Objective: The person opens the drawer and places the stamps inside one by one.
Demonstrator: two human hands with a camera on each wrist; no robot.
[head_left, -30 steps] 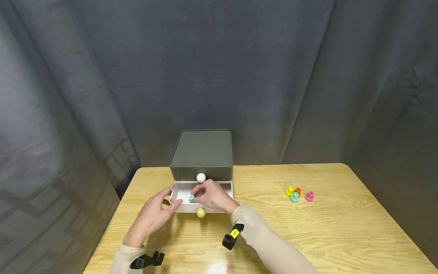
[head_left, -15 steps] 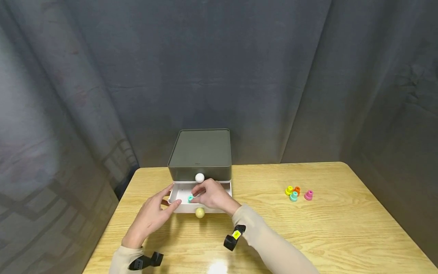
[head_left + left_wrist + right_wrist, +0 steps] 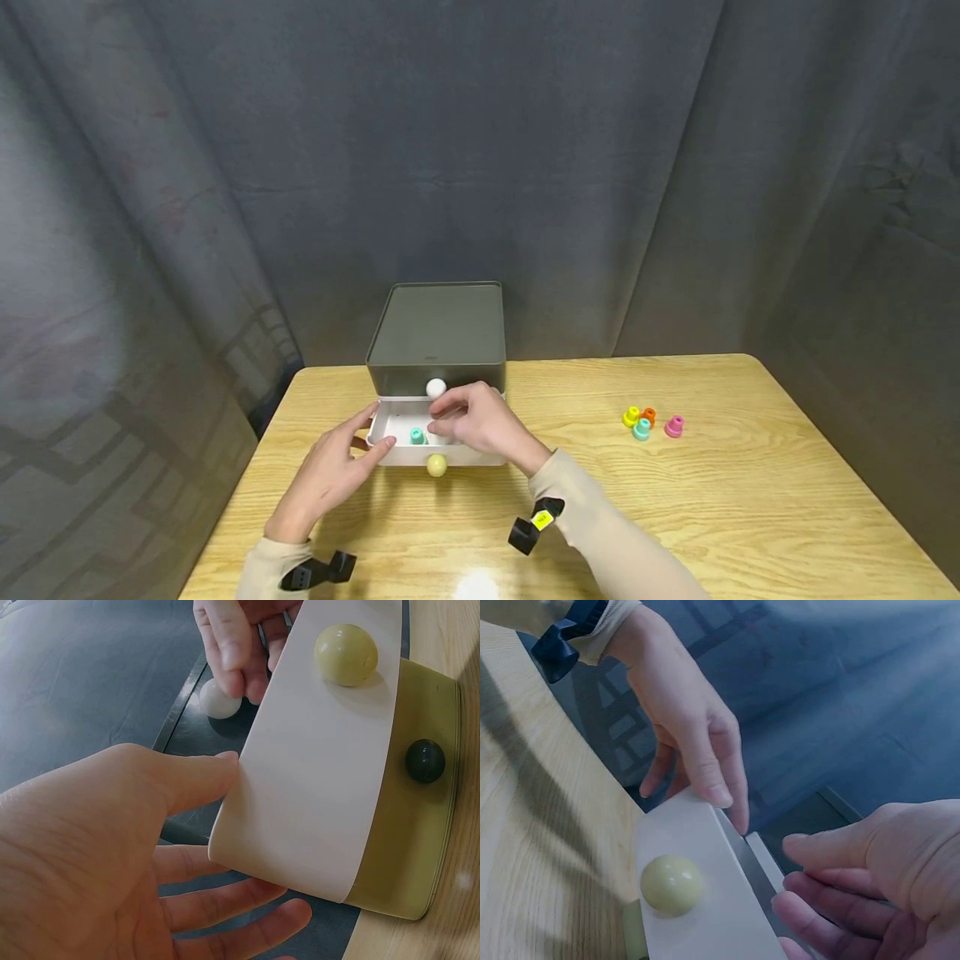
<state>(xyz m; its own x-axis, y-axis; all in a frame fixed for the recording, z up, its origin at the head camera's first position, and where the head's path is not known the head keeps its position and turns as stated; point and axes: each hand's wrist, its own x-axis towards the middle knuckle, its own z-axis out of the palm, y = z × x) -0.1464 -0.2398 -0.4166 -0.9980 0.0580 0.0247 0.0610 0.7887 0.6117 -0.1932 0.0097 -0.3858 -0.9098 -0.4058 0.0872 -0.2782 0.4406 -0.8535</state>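
A small teal stepped plug [image 3: 417, 436] stands in the pulled-out white drawer [image 3: 468, 455] of a dark grey drawer box [image 3: 442, 325]. At the drawer's left front corner, my left hand [image 3: 330, 475] holds it, thumb on the front edge and index finger at the side. My right hand [image 3: 483, 421] hovers over the right part of the drawer, apart from the plug. In the right wrist view its thumb and fingers [image 3: 817, 919] are loosely bent with nothing between them. A pale yellow knob [image 3: 346, 655] is on the drawer front.
On the table to the right stand a yellow plug [image 3: 631, 417], an orange plug [image 3: 649, 416], another teal plug [image 3: 641, 429] and a pink plug [image 3: 674, 427]. Above the drawer is a white knob [image 3: 436, 388]. Below it, an olive drawer [image 3: 409, 847] has a dark knob [image 3: 425, 760].
My right hand has let go of the teal plug and moved up and to the right. The plug stays in the drawer, now in plainer view. My left hand keeps its place.
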